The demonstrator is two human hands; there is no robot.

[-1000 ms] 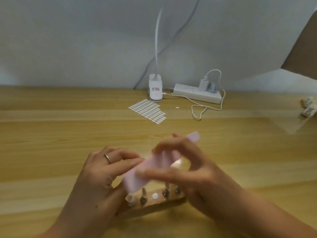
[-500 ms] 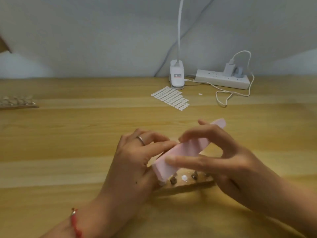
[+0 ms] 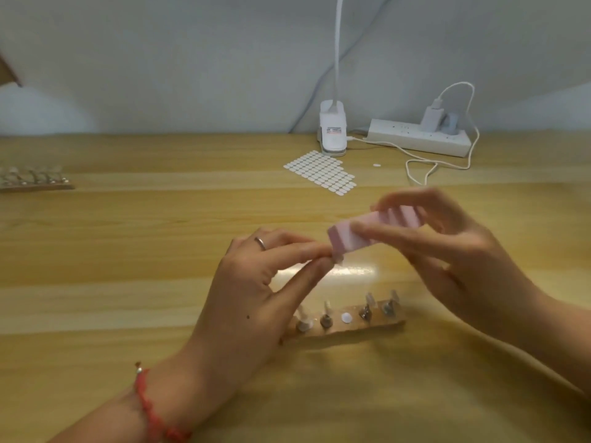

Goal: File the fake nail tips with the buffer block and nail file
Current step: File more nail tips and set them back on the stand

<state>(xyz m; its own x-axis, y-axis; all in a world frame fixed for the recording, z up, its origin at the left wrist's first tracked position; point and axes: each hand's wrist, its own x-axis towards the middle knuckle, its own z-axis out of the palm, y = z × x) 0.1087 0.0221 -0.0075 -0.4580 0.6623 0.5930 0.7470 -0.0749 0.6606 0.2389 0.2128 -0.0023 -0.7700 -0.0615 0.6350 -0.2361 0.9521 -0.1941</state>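
Buffer block [image 3: 343, 239], pink, sits clamped between the right hand [image 3: 454, 251] thumb and fingers, its lower end touching the nail tip [image 3: 338, 259] pinched just beneath by the left hand [image 3: 256, 282].

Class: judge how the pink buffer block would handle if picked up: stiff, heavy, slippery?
Probably light: the right hand holds the pink buffer block aloft by fingertips alone. Likely stiff: it looks straight with one end jutting past the thumb. Its flat sides suggest it would not roll.
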